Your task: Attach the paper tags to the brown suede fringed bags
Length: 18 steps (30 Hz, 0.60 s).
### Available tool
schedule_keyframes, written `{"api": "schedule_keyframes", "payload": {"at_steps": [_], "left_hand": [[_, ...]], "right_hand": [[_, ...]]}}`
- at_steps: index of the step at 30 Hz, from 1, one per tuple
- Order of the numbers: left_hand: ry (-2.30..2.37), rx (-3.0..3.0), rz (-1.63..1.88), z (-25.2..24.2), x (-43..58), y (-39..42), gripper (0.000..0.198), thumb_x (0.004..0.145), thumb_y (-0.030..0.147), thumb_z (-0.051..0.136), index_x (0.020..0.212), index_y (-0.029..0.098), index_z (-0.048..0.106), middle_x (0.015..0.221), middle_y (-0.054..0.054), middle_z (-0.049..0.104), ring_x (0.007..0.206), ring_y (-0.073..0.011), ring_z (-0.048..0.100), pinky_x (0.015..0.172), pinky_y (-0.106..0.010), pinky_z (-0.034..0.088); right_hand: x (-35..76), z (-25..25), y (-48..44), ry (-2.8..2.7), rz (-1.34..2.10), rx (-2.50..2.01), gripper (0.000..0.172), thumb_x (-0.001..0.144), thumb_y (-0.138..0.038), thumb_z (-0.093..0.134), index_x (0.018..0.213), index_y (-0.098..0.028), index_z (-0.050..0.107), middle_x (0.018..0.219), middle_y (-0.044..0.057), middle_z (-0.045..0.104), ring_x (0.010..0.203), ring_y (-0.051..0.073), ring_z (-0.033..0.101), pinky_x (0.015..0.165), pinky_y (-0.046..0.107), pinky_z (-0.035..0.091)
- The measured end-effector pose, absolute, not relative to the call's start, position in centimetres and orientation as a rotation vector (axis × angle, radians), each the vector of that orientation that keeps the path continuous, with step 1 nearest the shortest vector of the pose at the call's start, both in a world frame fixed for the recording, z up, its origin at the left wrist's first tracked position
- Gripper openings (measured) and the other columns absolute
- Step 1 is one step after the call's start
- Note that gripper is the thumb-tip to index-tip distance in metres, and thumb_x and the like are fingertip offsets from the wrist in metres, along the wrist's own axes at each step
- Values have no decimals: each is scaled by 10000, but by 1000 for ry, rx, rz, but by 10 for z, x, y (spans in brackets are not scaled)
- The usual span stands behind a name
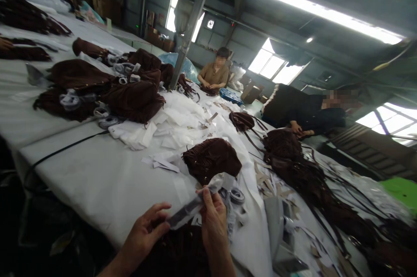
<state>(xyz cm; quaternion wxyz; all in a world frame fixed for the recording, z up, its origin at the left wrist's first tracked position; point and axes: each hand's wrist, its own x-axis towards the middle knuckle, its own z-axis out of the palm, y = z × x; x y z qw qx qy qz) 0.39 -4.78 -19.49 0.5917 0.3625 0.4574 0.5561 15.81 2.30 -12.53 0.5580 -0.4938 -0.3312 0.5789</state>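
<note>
Between my two hands stretches a dark strap in thin translucent wrapping (185, 212). My left hand (141, 231) pinches its lower left end between thumb and fingers. At the upper right end, my right hand (213, 220) grips it, and crumpled white wrapping (220, 181) sticks out above the fingers. Just beyond lies a dark brown fringed bag (211, 159). A grey wrapped coil (237, 196) rests beside my right hand. Under my hands is more dark brown material (182, 253), partly hidden by them.
Brown bags (133, 101) with wrapped coils are piled at the left, near white paper sheets (182, 120). More brown bags with straps (286, 151) line the right side, by a grey tape dispenser (276, 233). Two people work across the table (87, 172); another hand (4, 44) shows far left.
</note>
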Motion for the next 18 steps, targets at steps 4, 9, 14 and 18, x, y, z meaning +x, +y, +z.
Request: {"api": "schedule_keyframes", "payload": {"at_steps": [4, 9, 14, 18], "left_hand": [[1208, 884, 1292, -192, 11, -50, 218, 748, 404, 682, 796, 192, 703, 778, -20, 710, 778, -214, 637, 729, -257, 499], [1338, 989, 1378, -205, 20, -53, 229, 798, 431, 624, 752, 212, 671, 738, -2, 672, 762, -202, 611, 698, -238, 483], [1373, 1050, 1388, -218, 20, -51, 223, 830, 431, 582, 796, 221, 650, 772, -4, 667, 786, -204, 609, 716, -239, 477], [1346, 1124, 1341, -218, 19, -54, 231, 851, 427, 555, 789, 223, 646, 748, 1, 650, 749, -188, 598, 688, -226, 466]], "right_hand": [[165, -121, 23, -838, 1273, -1171, 358, 709, -391, 758, 971, -192, 615, 857, 9, 710, 704, 112, 596, 628, 199, 454], [180, -101, 30, -691, 1196, -1032, 589, 754, -476, 700, 1257, -285, 460, 875, -12, 717, 710, 121, 622, 653, 238, 487], [211, -82, 39, -1046, 812, -1318, 431, 809, -581, 578, 953, -185, 670, 770, 15, 710, 578, 120, 600, 518, 221, 450], [246, -49, 56, -868, 1006, -1303, 401, 788, -533, 638, 692, -143, 649, 573, 44, 678, 492, 164, 626, 483, 261, 505]]}}
